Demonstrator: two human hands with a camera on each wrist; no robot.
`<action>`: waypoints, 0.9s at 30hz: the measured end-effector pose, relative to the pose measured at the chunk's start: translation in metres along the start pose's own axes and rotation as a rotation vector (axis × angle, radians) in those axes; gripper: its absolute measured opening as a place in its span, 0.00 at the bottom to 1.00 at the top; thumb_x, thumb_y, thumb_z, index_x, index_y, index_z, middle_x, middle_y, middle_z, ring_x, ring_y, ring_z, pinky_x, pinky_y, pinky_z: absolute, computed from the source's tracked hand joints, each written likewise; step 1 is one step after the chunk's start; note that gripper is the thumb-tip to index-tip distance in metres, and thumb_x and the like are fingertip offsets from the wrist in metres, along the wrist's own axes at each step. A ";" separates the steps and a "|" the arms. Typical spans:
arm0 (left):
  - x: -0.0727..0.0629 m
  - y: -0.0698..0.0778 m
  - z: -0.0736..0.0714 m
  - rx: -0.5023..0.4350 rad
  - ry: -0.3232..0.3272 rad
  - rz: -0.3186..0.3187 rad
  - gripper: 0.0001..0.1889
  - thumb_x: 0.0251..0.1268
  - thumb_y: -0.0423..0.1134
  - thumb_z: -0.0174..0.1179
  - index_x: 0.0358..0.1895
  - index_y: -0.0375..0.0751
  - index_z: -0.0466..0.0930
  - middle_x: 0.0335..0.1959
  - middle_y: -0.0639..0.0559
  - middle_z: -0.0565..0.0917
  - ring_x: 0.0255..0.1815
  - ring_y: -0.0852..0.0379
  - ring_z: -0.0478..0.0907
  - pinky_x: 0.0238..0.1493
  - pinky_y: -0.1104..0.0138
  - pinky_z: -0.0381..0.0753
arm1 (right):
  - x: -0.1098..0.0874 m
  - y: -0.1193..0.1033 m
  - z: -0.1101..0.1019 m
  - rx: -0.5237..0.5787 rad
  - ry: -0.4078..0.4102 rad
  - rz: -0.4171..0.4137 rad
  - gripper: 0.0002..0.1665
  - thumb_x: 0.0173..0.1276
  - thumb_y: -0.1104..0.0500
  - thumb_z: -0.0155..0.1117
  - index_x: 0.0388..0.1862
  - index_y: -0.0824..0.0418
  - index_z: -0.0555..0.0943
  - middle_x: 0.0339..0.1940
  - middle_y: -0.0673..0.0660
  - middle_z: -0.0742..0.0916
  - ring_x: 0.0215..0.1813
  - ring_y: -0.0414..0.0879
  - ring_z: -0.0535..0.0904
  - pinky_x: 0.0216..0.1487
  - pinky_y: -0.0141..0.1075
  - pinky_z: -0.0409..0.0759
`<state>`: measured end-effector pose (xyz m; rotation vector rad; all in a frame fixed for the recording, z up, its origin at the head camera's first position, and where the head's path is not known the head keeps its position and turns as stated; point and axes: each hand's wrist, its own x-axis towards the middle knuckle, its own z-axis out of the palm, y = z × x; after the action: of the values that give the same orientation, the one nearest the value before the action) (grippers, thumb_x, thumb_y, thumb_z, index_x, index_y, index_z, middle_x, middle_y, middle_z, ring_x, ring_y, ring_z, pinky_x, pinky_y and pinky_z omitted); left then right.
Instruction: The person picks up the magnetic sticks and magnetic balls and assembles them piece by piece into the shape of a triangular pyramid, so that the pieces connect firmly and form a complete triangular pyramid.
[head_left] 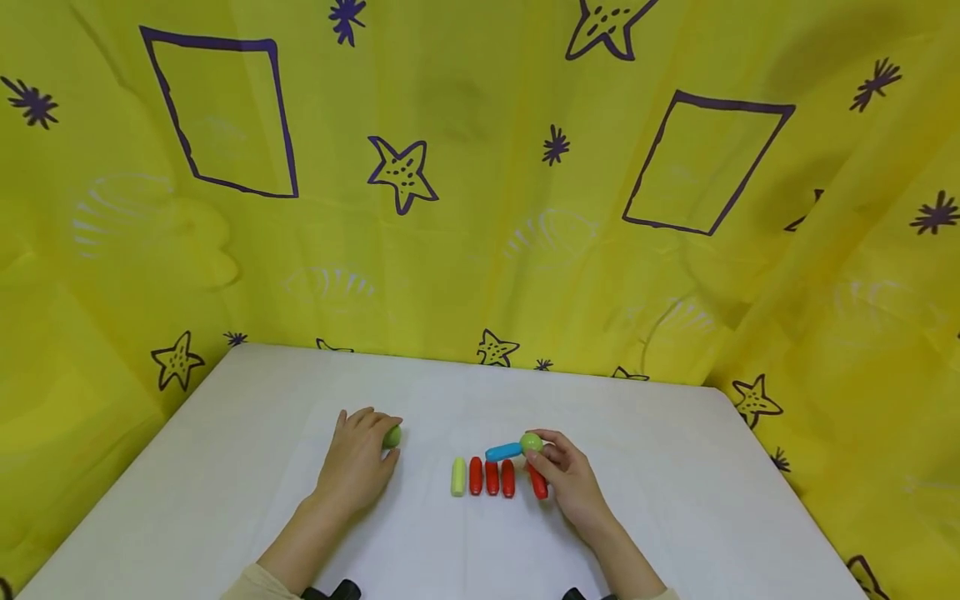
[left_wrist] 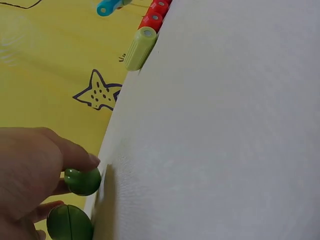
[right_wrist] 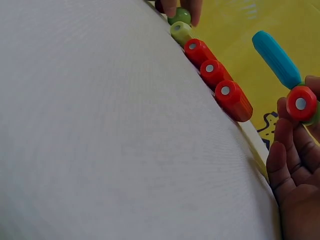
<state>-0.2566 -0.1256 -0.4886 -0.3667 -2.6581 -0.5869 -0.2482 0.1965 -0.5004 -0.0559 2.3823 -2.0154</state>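
**White tabletop before yellow curtain: two-handed joining**

Right grip: closed to a narrow pinch on a green ball. From this ball a blue rod extends to the person's left; a red rod points back toward the person, its grey end disc exposed.

Left grip: thumb and fingers curved about a second ball, with a third ball just beside it. Whether the second ball touches the tabletop cannot be told.

Between the grips, three spare rods, red, and one yellow rod lie side by side on the tabletop.

The step in hand appears to be joining rods and balls. Pinch the ball away from its joints. Hold the blue rod clear of the row. Present each part squarely to the end disc, which may be magnetic. Avoid levering: the long rods could swing or detach.
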 end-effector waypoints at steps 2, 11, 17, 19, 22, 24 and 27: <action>-0.001 0.000 0.000 0.022 0.018 0.017 0.17 0.58 0.32 0.73 0.52 0.41 0.87 0.50 0.46 0.88 0.64 0.36 0.78 0.72 0.30 0.61 | 0.000 0.002 0.000 -0.004 -0.003 -0.004 0.21 0.74 0.60 0.67 0.64 0.57 0.79 0.41 0.61 0.88 0.40 0.44 0.81 0.44 0.30 0.77; 0.003 0.009 0.000 -0.043 0.018 -0.001 0.17 0.56 0.34 0.75 0.51 0.43 0.88 0.50 0.46 0.89 0.63 0.41 0.80 0.76 0.36 0.62 | -0.002 0.001 0.001 -0.011 -0.028 -0.014 0.22 0.74 0.60 0.66 0.66 0.58 0.78 0.43 0.61 0.87 0.41 0.43 0.81 0.45 0.29 0.78; 0.003 0.025 -0.005 -0.197 -0.054 -0.079 0.19 0.62 0.37 0.73 0.57 0.44 0.86 0.54 0.48 0.88 0.61 0.46 0.80 0.71 0.48 0.74 | -0.002 0.002 0.000 -0.022 -0.053 -0.031 0.23 0.74 0.59 0.66 0.66 0.59 0.77 0.45 0.63 0.88 0.42 0.42 0.81 0.48 0.30 0.77; 0.001 0.031 -0.006 -0.234 -0.079 -0.112 0.20 0.63 0.39 0.72 0.59 0.45 0.85 0.56 0.50 0.87 0.62 0.47 0.80 0.66 0.50 0.78 | -0.002 0.003 -0.001 -0.015 -0.067 -0.037 0.23 0.75 0.59 0.66 0.66 0.59 0.77 0.45 0.64 0.88 0.41 0.42 0.82 0.48 0.30 0.77; -0.001 0.037 -0.008 -0.288 -0.113 -0.144 0.20 0.64 0.41 0.72 0.60 0.48 0.85 0.57 0.52 0.86 0.64 0.47 0.79 0.66 0.50 0.79 | -0.002 0.004 -0.002 -0.015 -0.081 -0.048 0.23 0.75 0.59 0.67 0.66 0.59 0.76 0.44 0.64 0.88 0.41 0.42 0.82 0.48 0.29 0.78; -0.001 0.041 -0.007 -0.332 -0.135 -0.163 0.20 0.65 0.42 0.72 0.60 0.50 0.85 0.58 0.54 0.86 0.66 0.48 0.79 0.67 0.49 0.78 | -0.002 0.004 -0.002 -0.023 -0.086 -0.056 0.23 0.75 0.58 0.67 0.66 0.59 0.76 0.45 0.63 0.88 0.42 0.42 0.82 0.48 0.29 0.78; -0.002 0.045 -0.005 -0.387 -0.172 -0.193 0.19 0.65 0.44 0.72 0.59 0.54 0.85 0.57 0.57 0.86 0.65 0.48 0.79 0.67 0.49 0.78 | -0.003 0.004 -0.003 -0.029 -0.088 -0.070 0.23 0.74 0.58 0.67 0.66 0.60 0.76 0.44 0.63 0.89 0.43 0.42 0.82 0.49 0.30 0.78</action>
<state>-0.2385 -0.0886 -0.4696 -0.2774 -2.7538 -1.1872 -0.2455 0.2000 -0.5037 -0.2262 2.3874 -1.9632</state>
